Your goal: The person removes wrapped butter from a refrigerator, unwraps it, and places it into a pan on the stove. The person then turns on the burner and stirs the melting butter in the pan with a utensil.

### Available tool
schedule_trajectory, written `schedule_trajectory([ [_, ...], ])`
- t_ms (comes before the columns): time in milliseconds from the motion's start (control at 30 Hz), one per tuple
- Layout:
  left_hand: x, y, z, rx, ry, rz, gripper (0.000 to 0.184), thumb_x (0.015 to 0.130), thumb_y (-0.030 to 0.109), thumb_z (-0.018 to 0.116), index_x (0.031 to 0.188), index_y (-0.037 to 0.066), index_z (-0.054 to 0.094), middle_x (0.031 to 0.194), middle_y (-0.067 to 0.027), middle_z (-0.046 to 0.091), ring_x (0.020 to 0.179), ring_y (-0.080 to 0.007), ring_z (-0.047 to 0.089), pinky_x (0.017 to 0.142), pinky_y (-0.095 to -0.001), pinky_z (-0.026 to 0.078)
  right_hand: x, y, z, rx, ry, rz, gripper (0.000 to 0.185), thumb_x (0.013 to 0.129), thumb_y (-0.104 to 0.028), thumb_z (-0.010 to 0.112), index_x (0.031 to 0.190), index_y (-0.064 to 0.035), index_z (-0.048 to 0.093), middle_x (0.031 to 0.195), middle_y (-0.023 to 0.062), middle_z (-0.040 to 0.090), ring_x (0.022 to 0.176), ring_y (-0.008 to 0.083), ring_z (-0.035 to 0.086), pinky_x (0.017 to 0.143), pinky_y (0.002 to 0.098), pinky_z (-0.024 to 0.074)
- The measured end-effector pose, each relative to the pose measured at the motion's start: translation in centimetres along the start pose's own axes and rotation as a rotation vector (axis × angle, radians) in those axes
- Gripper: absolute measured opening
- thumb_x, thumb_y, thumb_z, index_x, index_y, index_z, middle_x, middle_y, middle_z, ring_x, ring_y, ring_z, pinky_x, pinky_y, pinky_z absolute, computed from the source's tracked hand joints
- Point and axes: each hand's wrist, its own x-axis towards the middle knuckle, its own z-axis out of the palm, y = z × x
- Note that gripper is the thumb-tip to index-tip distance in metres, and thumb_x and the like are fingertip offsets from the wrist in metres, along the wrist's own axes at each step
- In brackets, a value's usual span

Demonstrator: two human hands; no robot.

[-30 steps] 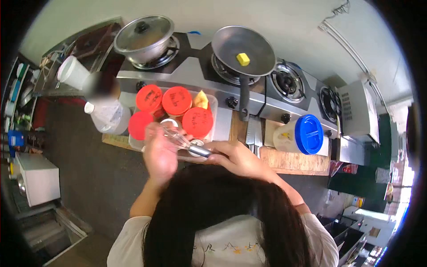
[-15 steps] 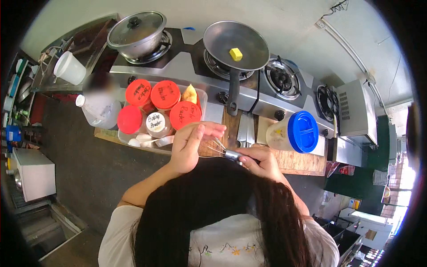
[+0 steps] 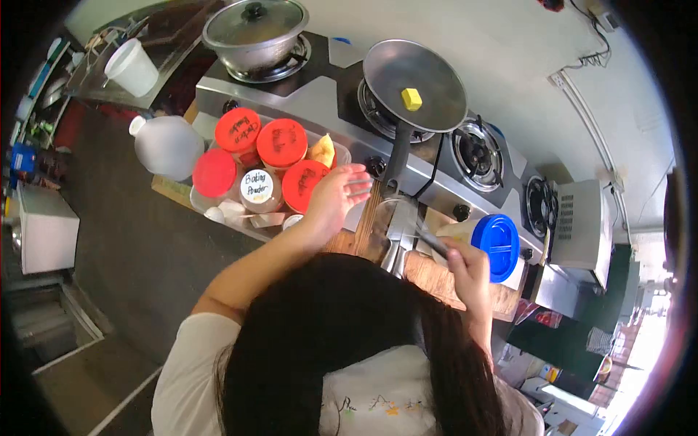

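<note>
My right hand (image 3: 471, 276) grips the dark handle of a whisk (image 3: 432, 238); its wires are blurred and point up and left toward my left hand. My left hand (image 3: 337, 200) is raised with its fingers stretched out and holds nothing, in front of the red-lidded jar (image 3: 304, 186). Below the whisk, flat metal utensils (image 3: 402, 225) lie on the wooden board (image 3: 435, 276). Beyond the hands, a frying pan (image 3: 443, 76) sits on a burner with a yellow block, like butter (image 3: 411, 99), in it. Beside my right hand stands a tub with a blue lid (image 3: 500, 247).
A clear plastic bin (image 3: 343, 154) holds several red-lidded jars, a baking powder jar (image 3: 259, 187) and a yellow packet (image 3: 322, 151). Left of it is a plastic jug (image 3: 169, 149). A lidded pot (image 3: 256, 45) stands on the left burner; a bare burner (image 3: 477, 152) is at right.
My right hand has moved right and down with the whisk, which has swung clear of my left palm. My left hand has shifted up and right. The whole view has tilted.
</note>
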Motion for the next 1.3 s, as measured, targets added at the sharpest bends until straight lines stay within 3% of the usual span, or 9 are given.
schedule_trajectory([
  [33,1.5,-0.6,-0.3,0.064,0.024,-0.071,0.036,0.095,0.029,0.044,0.118,0.003,0.049,0.106,-0.0094,0.057,0.095,-0.0243,0.058,0.083,-0.0385,0.047,-0.4,1.8,-0.7,-0.010,0.063,-0.020,0.022,0.087,-0.008,0.051,0.100,0.0030,0.065,0.075,0.0133,0.064,0.068,0.0162,0.060,0.065,0.0288,0.0462],
  [133,5.3,-0.7,-0.6,0.865,-0.105,-0.054,0.019,0.086,0.012,0.052,0.102,0.003,0.057,0.092,-0.0099,0.061,0.083,-0.0274,0.061,0.070,-0.0394,0.051,-1.4,3.9,-2.4,0.148,0.158,0.006,0.030,0.093,-0.021,0.048,0.101,0.0027,0.064,0.068,0.0027,0.055,0.060,0.0089,0.047,0.055,0.0238,0.0366],
  [233,6.9,-1.0,-0.2,1.789,-0.200,0.545,0.013,0.077,0.007,0.053,0.083,0.000,0.063,0.083,-0.0130,0.064,0.077,-0.0306,0.063,0.062,-0.0392,0.050,-2.0,5.1,-2.7,0.237,0.232,-0.015,0.042,0.097,-0.034,0.046,0.103,0.0034,0.063,0.069,-0.0030,0.051,0.058,0.0045,0.041,0.053,0.0196,0.0299],
  [267,7.1,-1.3,0.2,1.858,-0.165,0.711,0.014,0.076,0.010,0.053,0.076,0.004,0.067,0.084,-0.0144,0.067,0.083,-0.0305,0.063,0.066,-0.0397,0.048,-2.1,5.3,-2.7,0.252,0.237,-0.017,0.043,0.097,-0.036,0.046,0.102,0.0035,0.063,0.069,-0.0031,0.051,0.058,0.0044,0.041,0.053,0.0197,0.0299],
  [367,8.8,-1.7,1.7,2.235,-0.133,0.410,0.018,0.078,0.017,0.053,0.081,0.011,0.070,0.089,-0.0109,0.068,0.085,-0.0264,0.064,0.072,-0.0391,0.044,-2.2,6.1,-2.4,0.248,0.241,-0.045,0.045,0.096,-0.038,0.047,0.102,0.0041,0.062,0.068,-0.0027,0.050,0.058,0.0046,0.041,0.052,0.0201,0.0296],
  [567,11.4,-3.4,1.9,2.308,-0.014,0.330,0.019,0.081,0.024,0.054,0.087,0.017,0.072,0.089,-0.0035,0.069,0.087,-0.0210,0.064,0.074,-0.0384,0.039,-2.3,5.4,-2.0,0.199,0.223,-0.042,0.035,0.096,-0.027,0.047,0.097,0.0036,0.064,0.065,0.0008,0.051,0.057,0.0077,0.043,0.052,0.0235,0.0331],
  [733,13.2,-4.6,1.8,2.215,0.078,0.263,0.018,0.080,0.021,0.055,0.086,0.016,0.072,0.086,-0.0040,0.069,0.082,-0.0221,0.065,0.072,-0.0391,0.038,-1.8,5.3,-1.7,0.159,0.190,-0.077,0.045,0.097,-0.035,0.045,0.101,0.0055,0.062,0.067,-0.0012,0.048,0.059,0.0062,0.042,0.054,0.0211,0.0303],
  [833,13.4,-4.9,2.0,2.163,0.112,0.235,0.017,0.080,0.019,0.056,0.084,0.016,0.072,0.085,-0.0052,0.070,0.081,-0.0235,0.065,0.070,-0.0392,0.038,-1.5,5.3,-1.5,0.174,0.215,-0.062,0.030,0.095,-0.021,0.048,0.098,0.0040,0.064,0.067,0.0018,0.053,0.058,0.0082,0.045,0.053,0.0238,0.0353],
  [1300,13.5,-5.4,1.6,2.116,0.161,0.284,0.017,0.078,0.017,0.056,0.082,0.014,0.072,0.086,-0.0076,0.070,0.080,-0.0256,0.066,0.067,-0.0398,0.041,-0.4,5.3,-1.5,0.120,0.166,-0.035,0.025,0.094,-0.017,0.050,0.102,0.0032,0.063,0.069,0.0016,0.054,0.060,0.0076,0.046,0.054,0.0228,0.0355],
])
